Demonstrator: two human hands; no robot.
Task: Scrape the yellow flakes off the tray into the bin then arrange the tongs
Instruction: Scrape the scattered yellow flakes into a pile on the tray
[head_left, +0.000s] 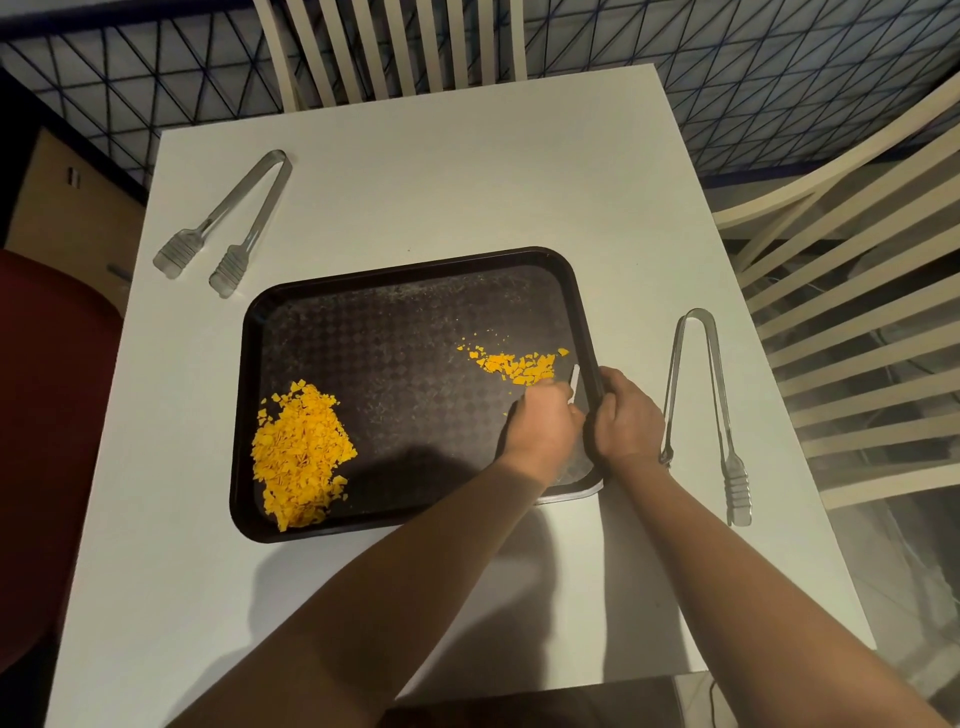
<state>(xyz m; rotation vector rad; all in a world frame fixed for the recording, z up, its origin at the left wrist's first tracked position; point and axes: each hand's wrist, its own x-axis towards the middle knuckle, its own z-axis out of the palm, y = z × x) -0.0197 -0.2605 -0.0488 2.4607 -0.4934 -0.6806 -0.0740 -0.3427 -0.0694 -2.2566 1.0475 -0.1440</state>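
On the white worktop (395, 171), the right hand (626, 415) grips the tray (249, 332) at its right edge. The left hand (545, 426) holds a small white scraper (574, 378) beside a few flakes (519, 366). A big pile (298, 457) sits at the tray's left. One pair of tongs (709, 410) lies right, another pair (228, 223) far left.

Left hand (545, 431) covers most of a white scraper (574, 378); only its tip shows, blurred, and the grip cannot be made out. Both hands hide the tray (415, 267) at its near right corner and part of its right rim. Right hand (628, 415) curls over that rim; fingertips out of sight. Right tongs (706, 410): one tip partly behind the wrist. Red shape (47, 415) at left, cut by the frame, too dark to identify. Chairs cut off at top and right. Small flakes (519, 366) beside the left hand smear together.
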